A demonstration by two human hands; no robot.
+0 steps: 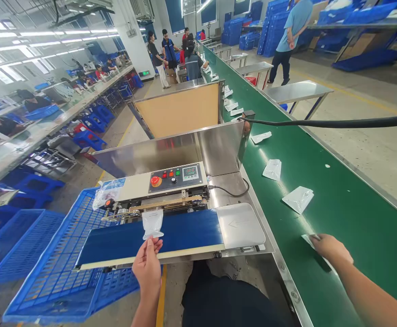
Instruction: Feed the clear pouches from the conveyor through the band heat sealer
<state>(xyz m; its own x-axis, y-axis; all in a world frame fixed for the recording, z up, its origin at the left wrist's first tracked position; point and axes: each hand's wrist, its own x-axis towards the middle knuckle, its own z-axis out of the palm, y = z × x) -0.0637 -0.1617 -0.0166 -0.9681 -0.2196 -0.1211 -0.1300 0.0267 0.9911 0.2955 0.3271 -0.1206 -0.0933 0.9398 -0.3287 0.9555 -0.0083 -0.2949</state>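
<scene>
My left hand (148, 265) pinches the lower edge of a small clear plastic pouch (152, 222). The pouch lies on the blue belt (184, 234) of a band sealing machine (171, 181), its top under the sealing slot. My right hand (329, 247) rests palm down on another white pouch (307, 239) on the green conveyor (348, 213) to the right; its fingers lie flat on the pouch. Two more pouches (298, 198) (272, 169) lie further up the green belt.
A blue plastic crate (58, 272) sits under the sealer's left end. A black cable (337, 122) hangs across the conveyor. Steel guard plates (218, 147) stand behind the sealer. Several more pouches lie far up the belt. People stand at the far end and sit along the left line.
</scene>
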